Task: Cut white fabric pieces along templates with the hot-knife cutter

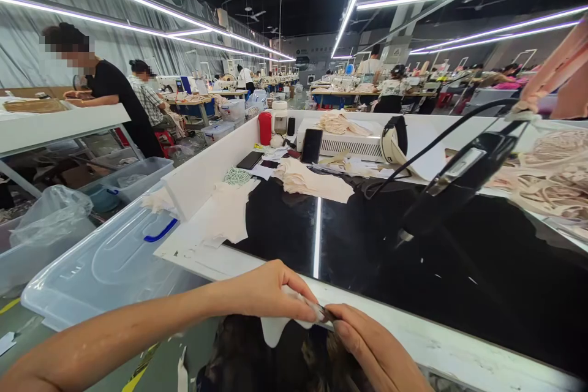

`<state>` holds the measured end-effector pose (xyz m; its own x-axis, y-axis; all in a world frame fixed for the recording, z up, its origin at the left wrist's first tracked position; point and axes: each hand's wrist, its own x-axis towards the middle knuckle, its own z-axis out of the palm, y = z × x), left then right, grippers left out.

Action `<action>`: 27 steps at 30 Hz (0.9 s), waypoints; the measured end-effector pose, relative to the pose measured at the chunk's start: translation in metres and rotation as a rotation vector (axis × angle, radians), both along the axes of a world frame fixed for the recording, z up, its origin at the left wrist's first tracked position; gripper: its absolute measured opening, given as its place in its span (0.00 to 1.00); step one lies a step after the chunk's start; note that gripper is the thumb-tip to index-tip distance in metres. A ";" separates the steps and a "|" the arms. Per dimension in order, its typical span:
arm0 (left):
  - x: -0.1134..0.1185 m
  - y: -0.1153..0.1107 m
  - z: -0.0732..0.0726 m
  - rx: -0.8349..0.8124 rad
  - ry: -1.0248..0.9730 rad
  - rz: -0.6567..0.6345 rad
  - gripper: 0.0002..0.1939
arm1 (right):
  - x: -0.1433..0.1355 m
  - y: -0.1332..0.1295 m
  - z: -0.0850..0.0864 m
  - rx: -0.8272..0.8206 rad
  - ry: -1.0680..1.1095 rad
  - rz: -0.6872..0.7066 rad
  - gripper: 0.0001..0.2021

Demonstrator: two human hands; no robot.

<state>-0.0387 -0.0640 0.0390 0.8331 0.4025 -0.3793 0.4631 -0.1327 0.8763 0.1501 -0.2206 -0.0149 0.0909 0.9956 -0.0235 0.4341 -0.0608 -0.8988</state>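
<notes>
In front of my body, below the front edge of the worktable (285, 278), my two hands meet. My left hand (271, 294) is closed in a pinch on a white fabric piece (274, 331), whose rounded end droops beneath the fingers. Close against its fingertips is my right hand (367, 340), also closed, with thumb and fingers pressed together. Between the fingertips shows a small dark thing (327, 314), too small and partly covered to name. On the table's glossy black surface (367, 251) lies a stack of cream fabric pieces (316, 180).
A black tool with a metal tip (459, 171) hangs over the table's right side on a cord. More cream pieces (227, 211) lie at the left edge, near phones (250, 160) and a red bottle (265, 128). A lidded clear bin (105, 263) stands left. Co-workers sit and stand beyond.
</notes>
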 end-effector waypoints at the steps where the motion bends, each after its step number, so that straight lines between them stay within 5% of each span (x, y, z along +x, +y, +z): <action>1: 0.000 0.000 0.000 -0.002 0.005 -0.004 0.15 | 0.000 0.000 -0.001 0.005 -0.005 -0.004 0.24; 27: 0.001 -0.004 0.010 0.071 0.038 -0.019 0.13 | -0.001 0.009 -0.008 -0.026 -0.059 0.101 0.25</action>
